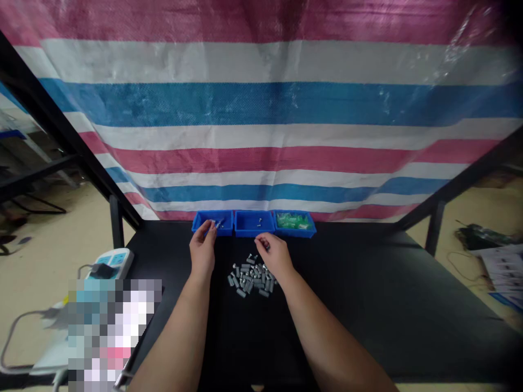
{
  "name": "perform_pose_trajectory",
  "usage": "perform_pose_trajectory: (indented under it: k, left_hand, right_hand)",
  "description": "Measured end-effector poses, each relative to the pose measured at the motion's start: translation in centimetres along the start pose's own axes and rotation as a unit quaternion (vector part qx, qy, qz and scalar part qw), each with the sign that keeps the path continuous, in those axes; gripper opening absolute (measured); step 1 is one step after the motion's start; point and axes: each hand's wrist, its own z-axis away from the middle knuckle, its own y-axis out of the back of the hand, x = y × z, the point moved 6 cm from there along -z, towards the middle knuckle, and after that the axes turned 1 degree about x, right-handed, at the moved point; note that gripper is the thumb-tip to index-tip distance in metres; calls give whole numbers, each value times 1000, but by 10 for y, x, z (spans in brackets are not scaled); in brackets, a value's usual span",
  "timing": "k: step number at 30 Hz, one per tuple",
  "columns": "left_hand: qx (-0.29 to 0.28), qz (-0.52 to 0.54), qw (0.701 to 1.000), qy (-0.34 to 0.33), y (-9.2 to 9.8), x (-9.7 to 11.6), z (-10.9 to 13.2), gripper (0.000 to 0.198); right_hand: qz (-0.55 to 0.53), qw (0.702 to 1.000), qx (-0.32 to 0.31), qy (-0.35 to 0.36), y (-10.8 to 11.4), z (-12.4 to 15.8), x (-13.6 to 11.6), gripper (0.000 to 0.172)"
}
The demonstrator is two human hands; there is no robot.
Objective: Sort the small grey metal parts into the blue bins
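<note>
Apparently, much of the work is left, as I judge it. Near the middle of the desk [359,294] lies one mixed pile of grey wall plugs [248,286] and small metal screws. Along the far edge stand three blue boxes in a row. The middle box [254,233] has only a couple of screws [260,220] inside; the left box [226,232] has a few small shiny pieces, too small to name; the right box [303,233] has many green pieces [294,222].

My left hand [203,247] is at the near side of the left box, and its grip is narrow, but if a piece is between the fingertips I cannot tell. My right hand [275,253] is just before the middle box, beside the pile's far right part. Its fingers are curled, so I cannot tell what this grip holds.
</note>
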Motion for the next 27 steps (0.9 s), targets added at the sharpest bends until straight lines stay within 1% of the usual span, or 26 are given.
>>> perform_pose_trajectory:
  k: [2, 3, 5, 7, 8, 11, 13, 14, 16, 18, 19, 21, 23, 25, 27]
  left_hand:
    - [-3, 11, 1000, 3, -3, 1, 3, 41]
    - [-6, 16, 1000, 7, -5, 1, 4, 39]
    - [-20, 16, 999, 21, -8, 3, 8, 35]
    - [-45, -11, 999, 27, -13, 4, 11, 31]
    - [-63, -34, 997, 25, -15, 5, 13, 29]
    - [-133, -129, 983, -8, -23, 7, 20, 23]
    - [-195, -216, 956, -42, -30, 7, 27, 20]
    - [-230, -264, 935, -62, -34, 7, 31, 18]
    - [-308, -349, 880, -98, -42, 7, 42, 17]
    - [-381, -406, 821, -124, -50, 8, 54, 17]
    - [-407, -426, 796, -136, -52, 9, 59, 17]
    - [-437, -458, 758, -160, -55, 14, 68, 18]
    - [-449, -484, 729, -178, -56, 18, 74, 18]
    - [-459, -503, 709, -183, -56, 17, 78, 18]
    - [-463, -516, 698, -179, -55, 12, 79, 21]
  right_hand:
    - [-34, 998, 46, -1, 4, -2, 3, 17]
    - [-47, 997, 58, -1, 4, -3, 5, 23]
    - [-63, 996, 62, -2, 3, -5, 7, 38]
    - [-61, 996, 58, 0, 4, -6, 6, 45]
    - [-53, 997, 59, 2, 6, -6, 5, 43]
    - [-12, 997, 72, 9, 19, -7, 3, 26]
    - [22, 997, 74, -6, 28, -7, 8, 20]
    - [37, 997, 68, -20, 31, -6, 12, 18]
    - [65, 996, 38, -55, 35, -5, 24, 15]
    - [87, 992, -8, -96, 35, -2, 39, 14]
    - [97, 989, -30, -111, 34, -1, 45, 15]
    - [118, 984, -69, -110, 30, 1, 52, 19]
    - [138, 984, -88, -76, 25, 2, 52, 25]
    - [156, 982, -90, -50, 20, 2, 52, 32]
    - [173, 980, -86, -46, 16, 2, 54, 36]
